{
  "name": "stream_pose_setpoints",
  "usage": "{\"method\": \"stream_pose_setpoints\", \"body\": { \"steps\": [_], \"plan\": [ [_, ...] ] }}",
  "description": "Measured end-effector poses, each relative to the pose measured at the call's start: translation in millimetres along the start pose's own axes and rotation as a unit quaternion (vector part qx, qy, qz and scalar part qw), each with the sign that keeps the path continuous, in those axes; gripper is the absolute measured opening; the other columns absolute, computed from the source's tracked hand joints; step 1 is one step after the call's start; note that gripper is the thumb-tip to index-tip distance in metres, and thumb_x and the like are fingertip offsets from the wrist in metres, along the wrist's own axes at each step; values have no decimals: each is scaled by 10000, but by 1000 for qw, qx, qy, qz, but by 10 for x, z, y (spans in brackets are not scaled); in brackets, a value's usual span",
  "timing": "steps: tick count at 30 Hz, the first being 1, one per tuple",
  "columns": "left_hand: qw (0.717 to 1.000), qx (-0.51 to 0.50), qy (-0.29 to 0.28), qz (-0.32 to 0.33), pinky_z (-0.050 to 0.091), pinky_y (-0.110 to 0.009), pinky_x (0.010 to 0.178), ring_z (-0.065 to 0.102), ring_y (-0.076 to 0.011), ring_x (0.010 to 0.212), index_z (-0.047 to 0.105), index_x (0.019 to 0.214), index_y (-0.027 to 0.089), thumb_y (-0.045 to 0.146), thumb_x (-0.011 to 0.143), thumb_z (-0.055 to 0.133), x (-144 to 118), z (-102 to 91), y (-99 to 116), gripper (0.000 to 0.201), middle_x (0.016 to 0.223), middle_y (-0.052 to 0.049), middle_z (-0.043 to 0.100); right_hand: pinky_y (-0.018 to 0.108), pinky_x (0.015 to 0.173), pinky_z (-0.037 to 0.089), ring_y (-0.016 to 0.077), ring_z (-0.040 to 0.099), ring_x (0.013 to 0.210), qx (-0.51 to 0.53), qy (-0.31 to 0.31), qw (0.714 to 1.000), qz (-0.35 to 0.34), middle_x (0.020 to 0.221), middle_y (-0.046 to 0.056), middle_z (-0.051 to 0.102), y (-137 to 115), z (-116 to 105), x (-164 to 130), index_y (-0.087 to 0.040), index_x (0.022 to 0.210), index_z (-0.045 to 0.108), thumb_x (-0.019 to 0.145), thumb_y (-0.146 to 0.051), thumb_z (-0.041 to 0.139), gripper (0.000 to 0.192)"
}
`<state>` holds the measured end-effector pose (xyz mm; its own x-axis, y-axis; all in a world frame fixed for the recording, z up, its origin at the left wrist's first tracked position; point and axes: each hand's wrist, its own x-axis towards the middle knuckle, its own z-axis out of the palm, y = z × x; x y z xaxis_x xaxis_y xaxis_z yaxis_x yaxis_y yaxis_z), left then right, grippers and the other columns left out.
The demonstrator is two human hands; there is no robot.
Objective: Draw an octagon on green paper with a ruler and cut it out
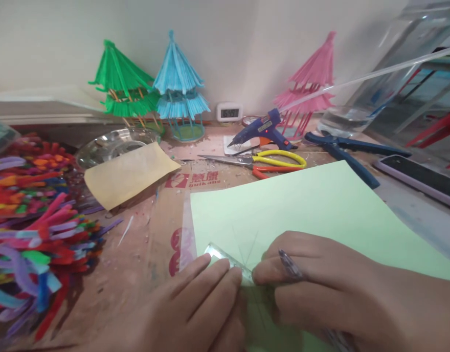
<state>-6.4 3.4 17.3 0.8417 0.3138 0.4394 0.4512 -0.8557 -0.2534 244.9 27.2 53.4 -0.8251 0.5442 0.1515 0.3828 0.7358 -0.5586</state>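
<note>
The clear ruler (217,251) lies slanted on the pale green sheet of paper (291,210), near its left edge, where thin lines cross. The fingers of the left hand (199,303) are spread flat along the ruler, pressing rather than curled round it; the thumb is hidden. The right hand (320,278) is bent closed, with a pen (291,266) gripped between its fingers; blur hides which end points up.

The likeliest fault is a skid: smooth plastic on paper gives little grip, so uneven pressure from the left fingers could swing the ruler and bend a line. The sheet's far corners look unweighted, so a dragging forearm might turn it. The right fingertips sit against the ruler's end and could nudge it.

Behind, the blue glue gun (265,128) shows a red light, so its nozzle may be hot. Steel scissors (280,159) with glossy yellow and orange handles lie just beyond the paper. Fuzzy chenille stems (59,234) heap softly at left on the scuffed worktop (111,274); tiered, ribbed cone roofs top the green pagoda model (122,73).
</note>
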Motion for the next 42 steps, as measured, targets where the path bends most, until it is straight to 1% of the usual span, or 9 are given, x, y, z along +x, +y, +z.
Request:
{"method": "stream_pose_setpoints", "body": {
  "steps": [6,8,11,16,23,27,33,39,42],
  "plan": [
    [1000,7,21,-11,389,-280,1139,651,-146,1062,644,956,230,111,1057,377,44,-17,1,310,1055,50,763,306,680,470,146,613,693,16,15,1000,20,783,-15,644,21,31,-34,-226,841,535,929,-116,516,142],
    [999,4,35,-21,349,-265,1174,647,-130,1059,664,970,229,116,1067,366,46,-22,18,333,1049,56,759,295,612,452,136,593,644,25,23,998,47,750,-23,637,18,51,-29,-225,799,541,906,-114,534,154],
    [999,1,1,-45,280,-251,1219,630,-109,1104,680,1023,228,127,1077,367,41,-27,27,334,1110,53,748,292,508,398,135,553,581,36,28,994,95,694,-21,616,8,83,-34,-227,745,555,907,-161,549,175],
    [1000,9,20,-2,274,-307,1240,611,-144,1155,672,1007,226,137,1057,405,10,1,-12,287,1143,42,729,280,528,414,137,570,604,49,20,995,88,729,-13,627,23,91,-61,-229,770,554,899,-173,574,142],
    [999,25,-8,-26,244,-328,1254,604,-143,1168,671,1065,221,138,1070,377,5,-44,32,306,1182,26,718,270,611,397,125,557,666,-11,-62,992,111,746,-28,610,-50,-40,33,-203,757,548,960,-173,559,206],
    [999,22,-6,-29,205,-314,1267,599,-138,1165,660,1073,211,144,1081,364,29,-86,39,304,1160,39,722,272,616,375,122,545,676,-2,-68,990,121,759,-31,609,-51,-52,37,-196,750,538,981,-188,549,232],
    [1000,14,-8,-6,296,-332,1227,617,-167,1156,653,1040,199,136,1065,381,12,-46,5,281,1158,16,731,277,650,374,127,568,701,9,-59,996,68,799,-35,623,12,-28,8,-207,803,523,907,-70,558,176],
    [999,3,-34,-6,359,-349,1194,614,-194,1173,653,1105,180,137,1036,439,-38,0,28,230,1188,-18,721,286,653,375,138,574,705,15,-45,997,68,796,-31,625,31,-14,-19,-213,811,525,893,-71,551,166],
    [1000,10,-16,11,381,-349,1180,615,-197,1176,657,1105,180,169,1022,479,-41,5,26,197,1191,-30,715,287,660,387,142,577,701,26,-33,996,77,796,-29,627,41,-5,-34,-218,804,526,883,-73,551,167]
  ]
}}
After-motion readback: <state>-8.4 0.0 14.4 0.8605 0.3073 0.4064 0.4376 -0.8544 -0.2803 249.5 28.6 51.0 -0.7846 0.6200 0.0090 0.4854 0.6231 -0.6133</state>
